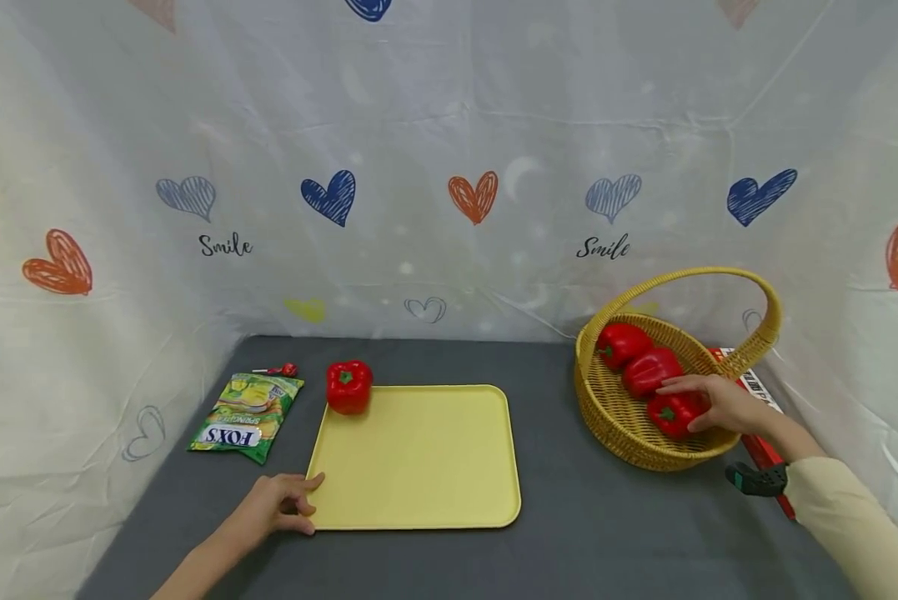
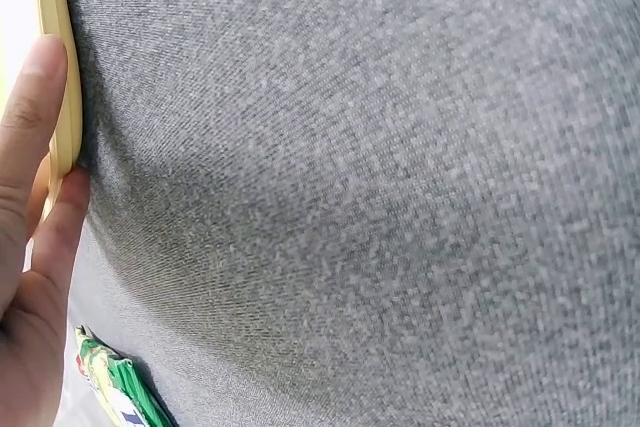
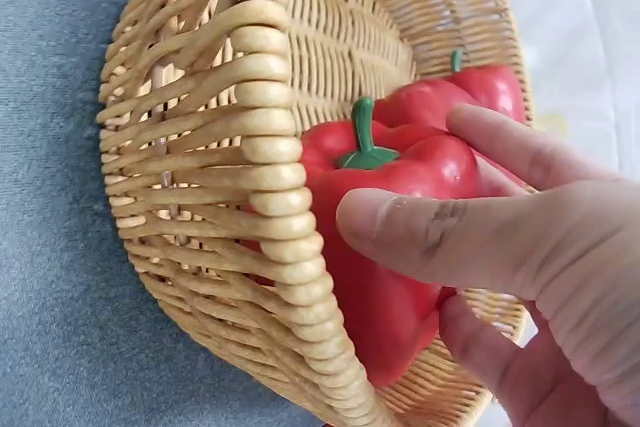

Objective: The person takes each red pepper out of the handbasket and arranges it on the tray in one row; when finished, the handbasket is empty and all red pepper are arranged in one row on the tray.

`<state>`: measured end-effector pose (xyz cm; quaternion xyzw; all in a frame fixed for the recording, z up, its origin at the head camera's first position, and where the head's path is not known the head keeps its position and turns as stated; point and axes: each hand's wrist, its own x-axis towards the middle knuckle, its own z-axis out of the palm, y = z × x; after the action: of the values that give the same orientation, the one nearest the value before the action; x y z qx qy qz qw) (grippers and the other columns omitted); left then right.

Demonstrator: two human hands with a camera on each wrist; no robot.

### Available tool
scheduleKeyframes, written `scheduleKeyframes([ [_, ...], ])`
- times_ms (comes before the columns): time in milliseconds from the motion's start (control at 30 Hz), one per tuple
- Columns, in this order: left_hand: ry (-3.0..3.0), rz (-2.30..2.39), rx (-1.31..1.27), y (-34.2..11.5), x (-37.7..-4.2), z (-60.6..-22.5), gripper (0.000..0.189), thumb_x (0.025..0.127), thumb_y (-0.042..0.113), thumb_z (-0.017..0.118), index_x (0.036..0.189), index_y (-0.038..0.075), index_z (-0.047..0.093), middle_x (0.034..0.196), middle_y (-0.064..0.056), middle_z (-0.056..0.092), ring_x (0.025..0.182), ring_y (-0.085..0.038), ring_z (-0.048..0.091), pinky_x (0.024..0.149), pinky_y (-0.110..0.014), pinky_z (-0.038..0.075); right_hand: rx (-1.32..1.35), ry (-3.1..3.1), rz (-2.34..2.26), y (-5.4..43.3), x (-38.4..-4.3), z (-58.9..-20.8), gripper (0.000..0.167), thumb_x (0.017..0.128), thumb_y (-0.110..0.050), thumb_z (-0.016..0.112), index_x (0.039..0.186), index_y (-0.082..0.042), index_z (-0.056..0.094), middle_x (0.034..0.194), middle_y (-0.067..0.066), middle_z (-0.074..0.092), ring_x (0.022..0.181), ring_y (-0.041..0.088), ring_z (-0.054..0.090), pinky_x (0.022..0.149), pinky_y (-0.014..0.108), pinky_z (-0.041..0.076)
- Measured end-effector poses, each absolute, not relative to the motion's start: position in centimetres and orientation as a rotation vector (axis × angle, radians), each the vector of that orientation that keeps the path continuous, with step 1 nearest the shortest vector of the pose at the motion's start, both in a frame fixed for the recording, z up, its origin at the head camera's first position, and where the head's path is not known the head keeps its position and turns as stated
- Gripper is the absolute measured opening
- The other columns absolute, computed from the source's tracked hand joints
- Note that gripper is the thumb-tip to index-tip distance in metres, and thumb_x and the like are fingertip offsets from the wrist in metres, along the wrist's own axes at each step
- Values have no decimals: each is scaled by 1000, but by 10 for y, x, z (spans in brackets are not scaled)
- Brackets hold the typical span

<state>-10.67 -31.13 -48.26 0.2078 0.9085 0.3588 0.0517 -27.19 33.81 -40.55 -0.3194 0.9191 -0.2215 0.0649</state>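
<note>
My left hand (image 1: pixel 270 505) pinches the near-left corner of a yellow tray (image 1: pixel 418 462), which lies flat. In the left wrist view its fingers are at the tray's rim (image 2: pixel 66 112). My right hand (image 1: pixel 729 410) reaches into a wicker basket (image 1: pixel 621 429) and holds a red bell pepper (image 3: pixel 360 292) with a green stem, thumb on its side. Behind that one, two more red bell peppers (image 1: pixel 653 372) lie in the basket. Another red bell pepper (image 1: pixel 348 387) stands upright at the tray's far-left corner.
A green and yellow FOX'S packet (image 1: pixel 246 412) lies left of the tray, with a small red-headed item (image 1: pixel 288 369) just behind it. Partly hidden by the basket and right arm is a red and white box (image 1: pixel 762 452). The basket's tall handle (image 1: pixel 692 273) arches overhead.
</note>
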Motion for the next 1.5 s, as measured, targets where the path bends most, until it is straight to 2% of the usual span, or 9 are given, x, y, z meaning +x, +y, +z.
scheduleKeyframes([
  [100, 2807, 1085, 677, -312, -106, -484, 20, 65, 22, 86, 67, 13, 68, 111, -31, 61, 96, -28, 65, 72, -23, 53, -1021, 2832, -613, 339, -275, -407, 55, 66, -13, 86, 114, 1, 67, 117, 25, 63, 106, 38, 55, 78, 29, 49],
  [333, 2816, 1108, 726, -312, -106, -486, 19, 66, 22, 86, 68, 13, 69, 109, -32, 62, 90, -19, 66, 70, -16, 51, -1037, 2870, -728, 349, -277, -411, 55, 65, -15, 86, 114, 4, 67, 109, 25, 67, 81, 6, 51, 62, 23, 43],
  [467, 2812, 1103, 721, -313, -106, -485, 18, 66, 22, 85, 71, 11, 71, 108, -31, 63, 86, -14, 66, 69, -18, 52, -801, 2785, -909, 353, -273, -409, 56, 73, -13, 82, 122, 7, 61, 71, 11, 58, 57, 5, 34, 49, 23, 34],
  [567, 2801, 1109, 710, -312, -106, -485, 18, 67, 21, 85, 73, 10, 72, 109, -31, 63, 84, -11, 66, 69, -17, 52, -656, 2736, -967, 357, -269, -408, 56, 81, -19, 77, 128, 4, 57, 78, 12, 60, 64, -5, 42, 54, 19, 42],
  [700, 2787, 1139, 697, -312, -106, -483, 18, 67, 20, 85, 72, 10, 71, 112, -34, 60, 87, -15, 66, 69, -17, 51, -597, 2647, -1048, 362, -266, -409, 58, 87, -20, 72, 135, 4, 50, 129, 29, 54, 101, -10, 51, 76, 18, 49],
  [1033, 2821, 1125, 719, -312, -106, -487, 20, 65, 22, 86, 68, 13, 68, 110, -32, 61, 95, -24, 64, 70, -16, 51, -545, 2452, -1236, 370, -267, -414, 57, 88, -11, 69, 135, 11, 45, 132, 35, 47, 105, -17, 46, 80, 18, 49],
  [1133, 2839, 1111, 741, -313, -106, -489, 20, 64, 23, 86, 68, 14, 69, 108, -31, 63, 94, -22, 65, 69, -17, 51, -524, 2437, -1298, 372, -267, -417, 56, 88, -8, 69, 135, 11, 45, 130, 23, 54, 105, -16, 48, 80, 18, 49],
  [1300, 2849, 1105, 758, -311, -106, -489, 20, 64, 24, 86, 67, 14, 69, 107, -31, 63, 96, -19, 64, 69, -17, 52, -496, 2384, -1415, 375, -265, -422, 56, 91, -6, 64, 139, 10, 39, 122, -15, 57, 107, -16, 48, 81, 18, 49],
  [1500, 2846, 1077, 735, -311, -107, -486, 20, 64, 22, 87, 67, 14, 68, 108, -30, 63, 94, -19, 64, 69, -17, 52, -458, 2245, -1600, 378, -265, -427, 49, 94, -1, 58, 141, -3, 45, 117, -22, 60, 108, -15, 49, 81, 23, 51],
])
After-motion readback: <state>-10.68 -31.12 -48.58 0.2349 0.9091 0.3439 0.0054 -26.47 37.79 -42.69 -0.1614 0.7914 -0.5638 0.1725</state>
